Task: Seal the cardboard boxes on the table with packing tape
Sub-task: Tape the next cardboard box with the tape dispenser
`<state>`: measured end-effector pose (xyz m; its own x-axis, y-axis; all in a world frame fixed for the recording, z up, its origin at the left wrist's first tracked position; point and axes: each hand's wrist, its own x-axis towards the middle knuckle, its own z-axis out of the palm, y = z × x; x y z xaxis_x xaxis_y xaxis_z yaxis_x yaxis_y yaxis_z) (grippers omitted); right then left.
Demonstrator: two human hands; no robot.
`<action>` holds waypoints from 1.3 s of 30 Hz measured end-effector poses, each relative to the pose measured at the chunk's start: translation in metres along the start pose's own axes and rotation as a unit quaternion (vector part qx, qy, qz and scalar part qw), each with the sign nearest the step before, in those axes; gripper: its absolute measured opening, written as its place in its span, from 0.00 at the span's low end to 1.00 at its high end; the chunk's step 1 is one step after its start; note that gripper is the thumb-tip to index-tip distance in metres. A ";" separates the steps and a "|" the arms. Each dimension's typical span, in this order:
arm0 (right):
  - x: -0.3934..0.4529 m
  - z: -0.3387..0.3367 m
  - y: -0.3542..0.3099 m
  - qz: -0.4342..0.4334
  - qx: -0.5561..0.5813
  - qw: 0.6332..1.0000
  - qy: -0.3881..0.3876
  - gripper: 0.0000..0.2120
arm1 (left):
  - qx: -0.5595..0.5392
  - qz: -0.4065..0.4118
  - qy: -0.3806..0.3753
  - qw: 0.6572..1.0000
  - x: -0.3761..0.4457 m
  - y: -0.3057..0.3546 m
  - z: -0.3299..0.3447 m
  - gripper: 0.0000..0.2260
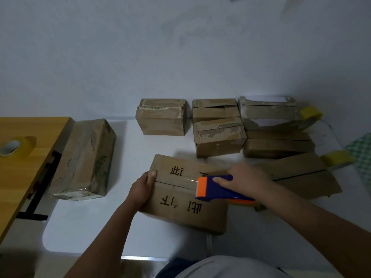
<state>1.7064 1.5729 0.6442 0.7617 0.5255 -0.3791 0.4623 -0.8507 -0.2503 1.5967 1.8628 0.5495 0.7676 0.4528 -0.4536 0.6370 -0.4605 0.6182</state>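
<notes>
Both hands (143, 186) gripping: box (186, 209), dispenser (217, 188).

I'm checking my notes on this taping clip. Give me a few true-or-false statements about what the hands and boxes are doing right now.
1. The right hand holds a blue and orange tape dispenser. True.
2. The left hand rests flat on the table. False: it grips the left end of the lettered box.
3. The dispenser sits over that box's centre seam. True.
4. A tape roll lies on the wooden desk. True.
5. Only one box is on the table. False: several more stand behind it.
</notes>
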 end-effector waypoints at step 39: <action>-0.017 0.070 0.019 0.032 0.121 0.992 0.016 0.27 | 0.349 0.136 0.012 0.927 0.014 -0.002 0.008 0.35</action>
<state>1.6707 1.5490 0.5837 0.8024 0.4655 -0.3735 0.2922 -0.8521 -0.4343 1.6070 1.8638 0.5372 0.9106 0.2600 -0.3213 0.3168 -0.9383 0.1386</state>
